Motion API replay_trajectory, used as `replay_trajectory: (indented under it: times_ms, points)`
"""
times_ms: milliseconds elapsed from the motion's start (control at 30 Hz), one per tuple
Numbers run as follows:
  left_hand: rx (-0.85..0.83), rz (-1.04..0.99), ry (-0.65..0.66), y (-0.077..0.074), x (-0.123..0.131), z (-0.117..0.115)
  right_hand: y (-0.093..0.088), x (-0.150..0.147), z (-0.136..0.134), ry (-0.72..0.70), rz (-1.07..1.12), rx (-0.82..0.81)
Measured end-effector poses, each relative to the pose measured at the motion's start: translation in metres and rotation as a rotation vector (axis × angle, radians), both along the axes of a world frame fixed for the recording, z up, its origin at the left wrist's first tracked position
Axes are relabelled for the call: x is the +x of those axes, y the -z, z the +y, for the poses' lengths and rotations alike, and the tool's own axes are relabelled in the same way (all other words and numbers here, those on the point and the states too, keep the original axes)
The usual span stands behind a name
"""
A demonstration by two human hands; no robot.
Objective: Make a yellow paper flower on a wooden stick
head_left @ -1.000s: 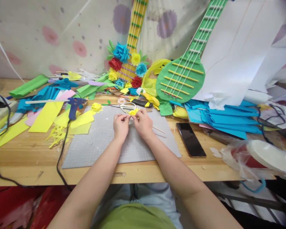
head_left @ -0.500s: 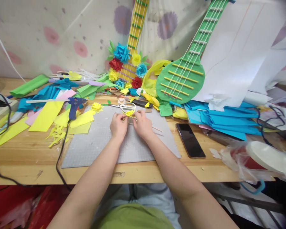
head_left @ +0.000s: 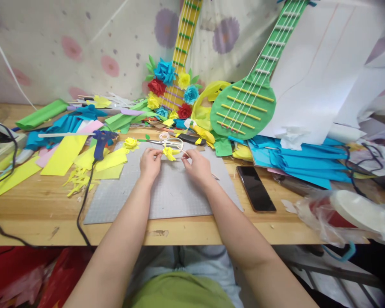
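Note:
A small yellow paper flower (head_left: 170, 152) is between my hands, over the grey cutting mat (head_left: 176, 192). My left hand (head_left: 150, 163) is closed in a pinch at the flower's left side. On the other side, my right hand (head_left: 197, 167) pinches a thin pale stick (head_left: 185, 152) that points toward the flower; whether its tip touches the petals I cannot tell. White-handled scissors (head_left: 176, 143) lie just behind the flower. A finished yellow paper flower (head_left: 131, 144) rests at the mat's back left edge.
A blue glue gun (head_left: 99, 145) lies on yellow paper at the left, its black cord (head_left: 85, 201) running over the table edge. A phone (head_left: 256, 188) is right of the mat. Behind stand a green paper lute (head_left: 244, 107) and a flower-trimmed yellow one (head_left: 182, 47).
My hands have moved apart, the left one leftward. The yellow flower, partly covered by fingers before, now shows between them, and the thin stick is in my right fingers.

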State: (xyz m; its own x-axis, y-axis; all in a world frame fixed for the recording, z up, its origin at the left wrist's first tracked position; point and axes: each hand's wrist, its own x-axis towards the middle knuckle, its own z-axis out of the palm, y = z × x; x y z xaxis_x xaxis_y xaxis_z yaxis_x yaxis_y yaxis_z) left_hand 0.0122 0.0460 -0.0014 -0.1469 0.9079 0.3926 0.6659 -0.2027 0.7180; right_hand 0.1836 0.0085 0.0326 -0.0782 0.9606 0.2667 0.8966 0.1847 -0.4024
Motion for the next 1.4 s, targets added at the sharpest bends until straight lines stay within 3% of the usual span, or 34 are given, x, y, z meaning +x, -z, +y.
replay_trajectory:
  times_ms: [100, 333, 433, 600, 667, 767, 1000, 1400]
  points:
    - [-0.032, -0.016, 0.091, 0.004, 0.000, 0.002, 0.001, -0.002, 0.000, -0.017, 0.079, -0.022]
    - [-0.052, 0.064, 0.159, 0.010, 0.006, 0.003, 0.009, -0.009, 0.000, 0.023, 0.099, -0.071]
    - [-0.038, 0.090, 0.117, 0.006, 0.005, 0.001, 0.012, -0.010, 0.001, 0.033, 0.092, -0.080]
    - [0.140, 0.107, -0.100, -0.009, 0.016, -0.015, 0.012, -0.008, 0.004, 0.135, 0.123, -0.078]
    - [0.164, 0.135, 0.005, -0.013, 0.027, -0.023, 0.011, -0.006, 0.004, 0.180, 0.146, -0.064]
    - [0.107, 0.198, 0.179, -0.011, 0.043, -0.029, 0.009, -0.003, 0.005, 0.214, 0.184, -0.039]
    - [0.001, 0.145, 0.104, -0.007, 0.045, -0.029, 0.007, -0.005, 0.004, 0.183, 0.149, -0.056]
    - [-0.069, 0.123, 0.086, -0.006, 0.042, -0.028, 0.009, -0.006, 0.003, 0.095, 0.068, -0.066]
